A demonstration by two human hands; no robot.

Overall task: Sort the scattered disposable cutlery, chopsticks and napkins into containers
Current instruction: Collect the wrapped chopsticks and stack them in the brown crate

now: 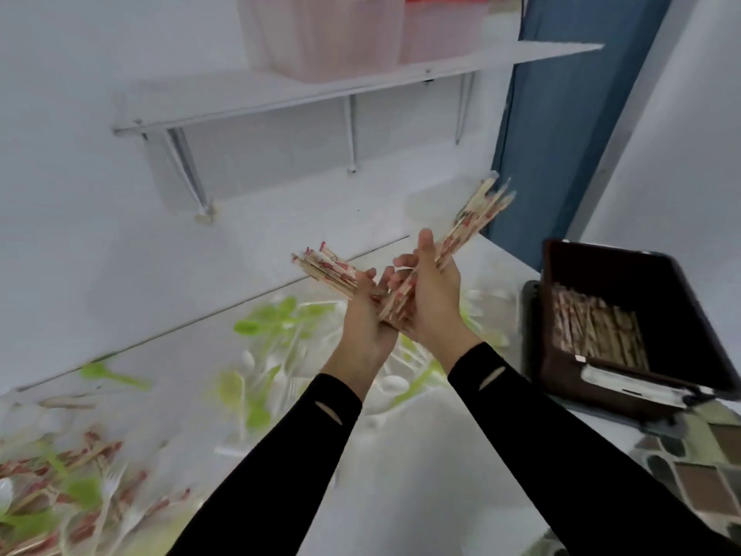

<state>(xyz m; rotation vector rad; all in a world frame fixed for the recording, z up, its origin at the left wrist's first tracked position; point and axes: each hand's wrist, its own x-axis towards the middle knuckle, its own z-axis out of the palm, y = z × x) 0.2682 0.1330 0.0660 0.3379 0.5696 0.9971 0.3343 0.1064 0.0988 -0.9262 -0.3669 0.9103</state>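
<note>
My left hand (367, 321) and my right hand (431, 298) are pressed together above the white counter. The left grips one bundle of paper-wrapped chopsticks (326, 268) that fans out to the left. The right grips another bundle of wrapped chopsticks (473, 220) that points up and to the right. The two bundles cross between my palms. To the right stands a dark brown box (681, 315) holding several wrapped chopsticks (593, 331). Green and white plastic spoons and forks (272, 347) lie scattered under my hands.
A mixed heap of wrapped chopsticks, white forks and green cutlery (60, 487) lies at the lower left. A white wall shelf (320, 88) carries translucent pink bins (341, 30). A blue panel (561, 126) stands behind the box.
</note>
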